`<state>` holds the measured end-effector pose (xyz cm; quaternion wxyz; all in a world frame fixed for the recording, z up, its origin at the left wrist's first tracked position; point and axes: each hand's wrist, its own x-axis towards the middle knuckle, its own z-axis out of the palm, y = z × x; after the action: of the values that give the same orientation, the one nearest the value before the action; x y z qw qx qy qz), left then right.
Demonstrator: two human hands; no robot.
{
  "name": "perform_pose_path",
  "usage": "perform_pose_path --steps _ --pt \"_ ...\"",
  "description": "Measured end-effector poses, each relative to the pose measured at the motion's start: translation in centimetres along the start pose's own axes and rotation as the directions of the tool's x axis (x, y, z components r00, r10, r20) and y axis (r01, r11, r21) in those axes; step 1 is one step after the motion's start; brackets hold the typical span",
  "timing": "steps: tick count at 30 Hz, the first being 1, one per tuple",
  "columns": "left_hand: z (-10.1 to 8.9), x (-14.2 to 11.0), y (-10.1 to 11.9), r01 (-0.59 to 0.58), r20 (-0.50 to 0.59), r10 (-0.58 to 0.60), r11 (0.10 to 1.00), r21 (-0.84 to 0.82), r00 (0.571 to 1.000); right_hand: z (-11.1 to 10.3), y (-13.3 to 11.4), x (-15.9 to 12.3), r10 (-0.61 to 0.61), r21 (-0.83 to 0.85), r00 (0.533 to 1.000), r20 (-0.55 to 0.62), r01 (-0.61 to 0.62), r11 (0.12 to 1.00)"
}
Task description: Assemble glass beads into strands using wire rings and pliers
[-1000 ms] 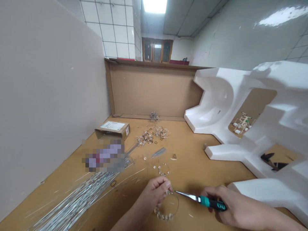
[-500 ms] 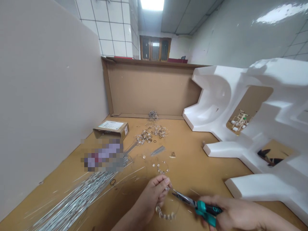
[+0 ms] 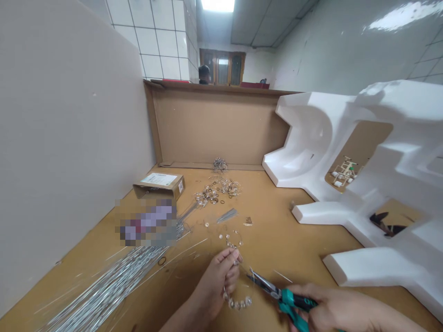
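Note:
My left hand (image 3: pixel 219 276) pinches the end of a thin wire strung with clear beads (image 3: pixel 238 304); the beads hang in a curve below my fingers. My right hand (image 3: pixel 325 306) is closed around the green and black handles of long-nose pliers (image 3: pixel 273 289). The pliers' jaws stand slightly apart, close to the bare loop of the wire; whether they touch it I cannot tell. Just beyond my left hand, a small curved string of clear beads (image 3: pixel 238 240) lies on the tabletop (image 3: pixel 270 249).
A bundle of thin metal rods (image 3: pixel 114 281) lies at left, beside a blurred-out package (image 3: pixel 148 223) and a small cardboard box (image 3: pixel 161 184). Beads and dark rings (image 3: pixel 214 193) are scattered mid-table. White foam packing (image 3: pixel 360 216) stands at right; a cardboard wall (image 3: pixel 221 127) closes the back.
The pliers have opened a little and come away from my left fingertips. My left hand has shifted slightly up, and more of the wire loop shows. A dark shape has appeared behind the cardboard wall.

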<state>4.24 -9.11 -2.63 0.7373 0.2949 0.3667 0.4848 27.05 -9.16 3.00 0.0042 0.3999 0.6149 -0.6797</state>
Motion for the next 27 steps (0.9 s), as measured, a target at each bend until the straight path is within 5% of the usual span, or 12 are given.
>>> perform_pose_path --steps 11,19,27 --pt "-0.3 0.2 0.1 0.039 -0.032 -0.042 0.995 -0.091 0.999 0.0 0.3 -0.2 0.001 -0.047 1.000 0.007 -0.001 0.999" --pt "0.0 0.2 -0.7 0.061 0.007 -0.061 0.998 0.009 0.998 0.4 -0.9 -0.3 0.020 -0.401 0.995 -0.095 -0.057 0.914" --pt "-2.0 0.9 2.1 -0.074 -0.155 0.083 0.995 0.067 0.984 -0.9 -3.3 -3.7 0.001 -0.475 0.988 -0.158 -0.077 0.876"
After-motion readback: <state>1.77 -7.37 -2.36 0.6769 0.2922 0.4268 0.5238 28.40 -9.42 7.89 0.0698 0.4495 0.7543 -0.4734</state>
